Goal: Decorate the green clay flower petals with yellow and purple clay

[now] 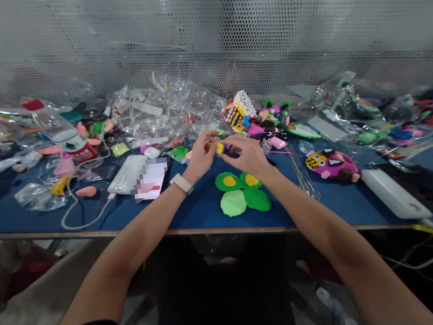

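Note:
My left hand (pixel 201 156) and my right hand (pixel 247 155) meet above the blue table (pixel 191 212), fingers pinched together on a small yellow and purple clay piece (pixel 222 147). A pale band sits on my left wrist. Just below my hands lies a flat green clay figure (pixel 242 193) made of several lobes, two with yellow centres.
A phone (pixel 148 179) and a white power bank with cable (pixel 126 175) lie left of my hands. Clear plastic bags (pixel 164 111), a bottle (pixel 60 130) and colourful clay figures (pixel 270 120) crowd the back. A pink clay animal face (pixel 332 164) and a white box (pixel 394 193) sit right.

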A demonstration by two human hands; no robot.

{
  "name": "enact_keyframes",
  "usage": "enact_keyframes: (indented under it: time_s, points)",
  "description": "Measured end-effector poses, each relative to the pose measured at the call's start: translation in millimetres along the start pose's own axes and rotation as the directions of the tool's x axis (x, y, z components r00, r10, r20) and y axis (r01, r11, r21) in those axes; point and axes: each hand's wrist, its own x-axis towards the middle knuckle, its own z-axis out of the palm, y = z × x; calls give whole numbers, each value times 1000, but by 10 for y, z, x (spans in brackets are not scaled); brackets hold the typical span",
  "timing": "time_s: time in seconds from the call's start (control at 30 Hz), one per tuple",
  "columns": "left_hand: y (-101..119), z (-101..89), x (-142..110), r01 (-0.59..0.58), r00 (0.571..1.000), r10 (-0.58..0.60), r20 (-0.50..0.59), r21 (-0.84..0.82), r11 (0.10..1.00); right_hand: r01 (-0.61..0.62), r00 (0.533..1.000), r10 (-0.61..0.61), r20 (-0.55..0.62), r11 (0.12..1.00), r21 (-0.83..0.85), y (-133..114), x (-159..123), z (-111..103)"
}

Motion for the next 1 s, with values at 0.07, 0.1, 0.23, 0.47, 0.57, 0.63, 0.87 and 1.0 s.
enact_keyframes:
  time_s: [0.07,0.1,0.23,0.47,0.57,0.63,0.87,1.0]
  points:
    - [11,11,-7,-14,1000,14,-17,39,999,-5,1000,6,5,995,-101,-30,-3,16]
    - [14,15,-9,-6,1000,6,-21,40,999,-3,1000,4,6,989,-145,-44,-3,22]
    - [31,19,-5,74,997,-75,-9,-38,997,22,999,-27,-20,971,-236,-59,7,17]
    - [-48,-7,68,178,983,-185,-18,-187,966,-65,992,64,-105,998,-15,76,40,21]
    - [-129,-4,97,233,965,-254,-69,-220,947,-114,985,123,-123,990,80,115,51,36]
    - [-158,5,100,253,957,-278,-86,-227,941,-132,982,146,-116,983,127,126,49,39]
    - [-17,4,52,171,983,-174,-61,-49,984,-119,989,131,-65,979,165,135,28,46]
    - [78,-13,13,57,998,-57,-3,145,988,-104,993,109,-50,991,84,90,22,62]
